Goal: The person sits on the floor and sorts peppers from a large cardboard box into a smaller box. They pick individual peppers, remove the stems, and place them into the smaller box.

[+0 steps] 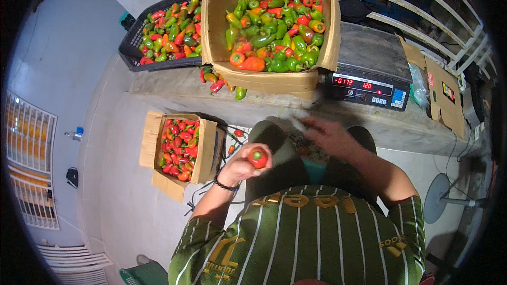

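Observation:
My left hand (237, 165) is closed around a red pepper (258, 157), its green stem end facing up. My right hand (326, 133) is blurred above my lap; something pale shows at its fingertips, too smeared to identify. Beyond both hands, a large cardboard box (273, 83) tilts towards me on a concrete ledge, holding red, orange and green peppers (273, 33). On the floor to the left stands a smaller cardboard box (208, 152) of mostly red peppers (180, 148). Between my legs part of a teal container (313, 171) is visible, its contents dark and unclear.
A black plastic crate (164, 64) of mixed peppers sits left on the concrete ledge (166, 85). Loose peppers (217, 86) lie beside the large box. To the right are a lit digital scale (368, 90), flattened cardboard (445, 91) and a round grey base (437, 198).

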`<state>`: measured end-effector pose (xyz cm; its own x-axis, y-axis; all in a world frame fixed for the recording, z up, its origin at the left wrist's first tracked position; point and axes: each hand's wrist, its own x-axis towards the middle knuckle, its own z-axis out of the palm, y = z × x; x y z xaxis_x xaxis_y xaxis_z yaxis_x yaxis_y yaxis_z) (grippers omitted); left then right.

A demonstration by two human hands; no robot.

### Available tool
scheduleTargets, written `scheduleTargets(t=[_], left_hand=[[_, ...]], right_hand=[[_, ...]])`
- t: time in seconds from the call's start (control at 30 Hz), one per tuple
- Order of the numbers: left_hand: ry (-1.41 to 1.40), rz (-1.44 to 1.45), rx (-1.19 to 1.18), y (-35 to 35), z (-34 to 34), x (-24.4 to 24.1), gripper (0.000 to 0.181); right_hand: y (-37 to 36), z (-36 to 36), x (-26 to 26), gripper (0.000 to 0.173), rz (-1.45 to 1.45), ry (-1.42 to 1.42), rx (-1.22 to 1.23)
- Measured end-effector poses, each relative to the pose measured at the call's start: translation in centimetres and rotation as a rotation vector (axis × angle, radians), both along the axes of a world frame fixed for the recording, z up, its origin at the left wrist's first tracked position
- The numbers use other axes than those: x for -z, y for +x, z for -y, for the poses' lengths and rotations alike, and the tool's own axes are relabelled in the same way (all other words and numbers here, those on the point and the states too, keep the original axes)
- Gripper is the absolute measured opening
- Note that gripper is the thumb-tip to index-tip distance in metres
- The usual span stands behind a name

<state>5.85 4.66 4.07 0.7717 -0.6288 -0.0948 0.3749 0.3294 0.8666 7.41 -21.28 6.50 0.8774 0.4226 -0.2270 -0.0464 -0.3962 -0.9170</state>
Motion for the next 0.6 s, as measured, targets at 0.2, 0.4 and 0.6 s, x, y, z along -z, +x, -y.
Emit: scheduleTargets(t=[0.2, 0.4, 0.6], left_hand=[[-0.438, -0.435, 0.009, 0.4, -3.7, 2.4, 0.045], [-0.528, -0.676, -0.433, 1.9, -6.7, 7.3, 0.038], [-0.380, -0.561, -0.522, 3.0, -10.9, 12.0, 0.031]], right_hand=[[0.0, 3.0, 3.8, 0.058, -0.471, 0.124, 0.137], [-1.0, 6.0, 9.6, 0.040, -0.772, 0.463, 0.197], [-2.3, 8.0, 12.3, 0.028, -0.956, 0.830, 0.448]])
